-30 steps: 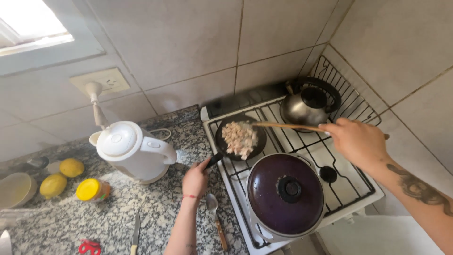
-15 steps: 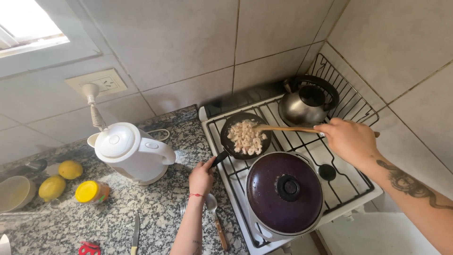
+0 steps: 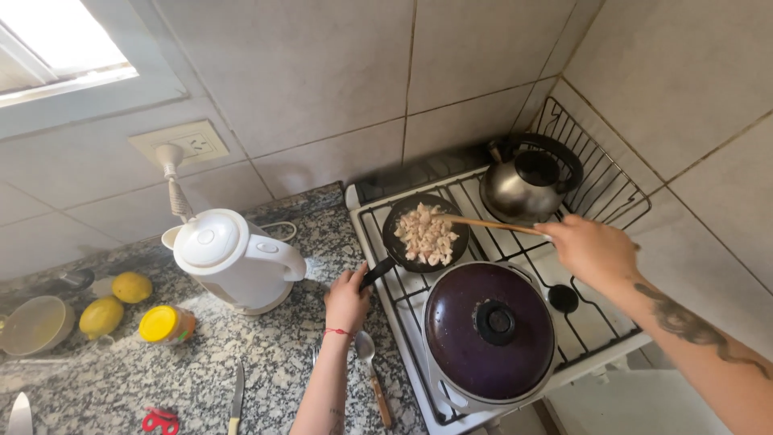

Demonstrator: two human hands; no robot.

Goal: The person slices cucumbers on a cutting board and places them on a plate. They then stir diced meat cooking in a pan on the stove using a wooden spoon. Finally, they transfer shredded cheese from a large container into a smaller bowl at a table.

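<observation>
A small black frying pan [image 3: 398, 248] with pale chopped food [image 3: 426, 236] sits on the back left burner of a white gas stove [image 3: 592, 318]. My left hand [image 3: 347, 300] grips the pan's black handle at the stove's left edge. My right hand [image 3: 593, 250] holds a wooden spoon [image 3: 487, 224] whose tip rests in the food. A large dark purple lidded pot [image 3: 489, 329] stands on the front burner, between my arms.
A steel kettle [image 3: 525, 180] stands on the back right burner. On the granite counter [image 3: 266, 354] are a white electric kettle [image 3: 232, 259], a metal spoon [image 3: 369, 372], a knife [image 3: 236, 393], a yellow-lidded jar [image 3: 165, 324], two lemons [image 3: 117, 300] and a bowl [image 3: 33, 325].
The view has shifted slightly, so the stove sits a little higher and further right. My right hand has kept the spoon in the pan, moving a little; my left hand stays on the handle.
</observation>
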